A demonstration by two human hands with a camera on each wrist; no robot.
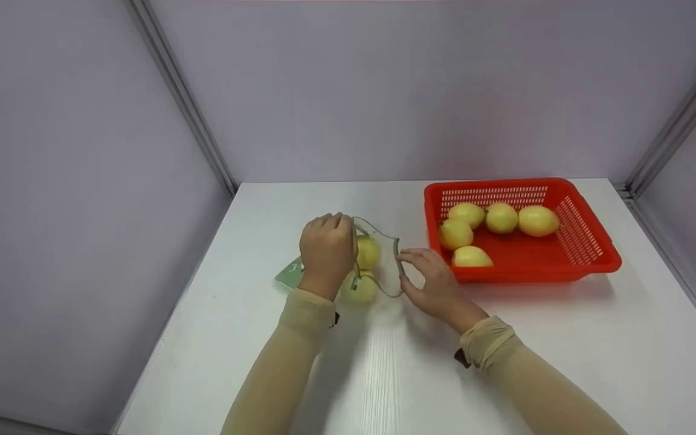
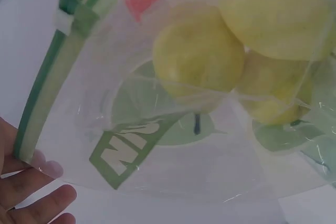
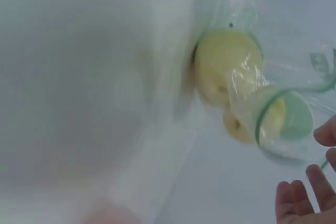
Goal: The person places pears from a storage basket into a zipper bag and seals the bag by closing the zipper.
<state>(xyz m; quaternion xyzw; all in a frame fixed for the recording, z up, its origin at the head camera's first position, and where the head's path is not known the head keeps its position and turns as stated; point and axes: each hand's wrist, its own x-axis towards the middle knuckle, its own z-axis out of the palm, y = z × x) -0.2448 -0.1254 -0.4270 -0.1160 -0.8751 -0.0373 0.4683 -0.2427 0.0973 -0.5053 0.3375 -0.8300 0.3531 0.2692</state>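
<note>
A clear zip bag (image 2: 231, 166) with green print and a green zip edge (image 2: 44, 87) holds yellow pear-like fruit (image 2: 199, 56). In the head view its mouth gapes between my hands, over the white table. My left hand (image 1: 327, 251) grips the left side of the mouth, knuckles up, hiding part of the bag. At the other side, my right hand (image 1: 435, 284) pinches the zip rim (image 1: 397, 248) between thumb and fingers. Two fruits (image 1: 367, 252) show through the plastic in the head view; the left wrist view shows three. A plastic slider (image 2: 73, 17) sits on the zip.
A red plastic basket (image 1: 589, 266) with slotted walls stands right of the bag, near my right hand, with several yellow fruits (image 1: 502, 217) inside. The white table (image 1: 215, 338) meets pale panels (image 1: 384, 90) at the back and sides.
</note>
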